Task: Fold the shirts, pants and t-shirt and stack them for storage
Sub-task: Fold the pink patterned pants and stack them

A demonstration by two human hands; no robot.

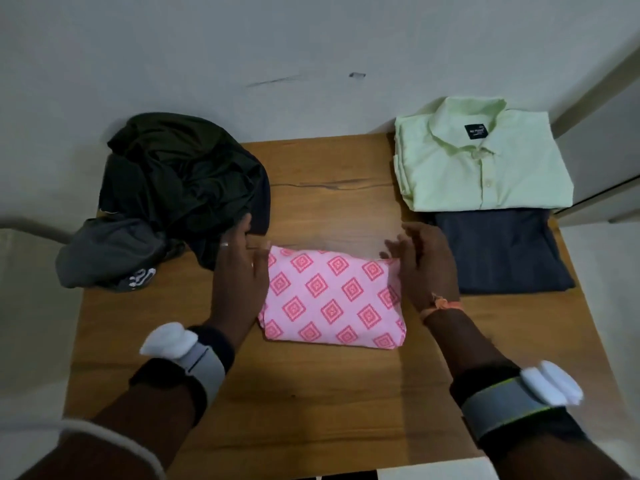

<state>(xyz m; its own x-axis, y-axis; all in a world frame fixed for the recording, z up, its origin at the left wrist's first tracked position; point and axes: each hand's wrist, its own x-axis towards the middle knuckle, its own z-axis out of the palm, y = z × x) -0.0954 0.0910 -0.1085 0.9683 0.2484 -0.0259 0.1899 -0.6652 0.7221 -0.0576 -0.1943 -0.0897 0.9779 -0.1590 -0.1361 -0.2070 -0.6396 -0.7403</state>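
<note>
Head view: three folded garments (332, 299).

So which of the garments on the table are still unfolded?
The dark heap at the far left, crumpled, with a grey piece at its near edge. The pink patterned garment, green shirt and navy garment all lie folded flat.

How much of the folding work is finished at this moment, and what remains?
Done: the light green shirt lies folded on a folded dark blue garment at the table's right. In hand: the left hand and right hand flank the folded pink patterned garment, not yet stacked. Left: the crumpled dark clothes pile on the left.
</note>
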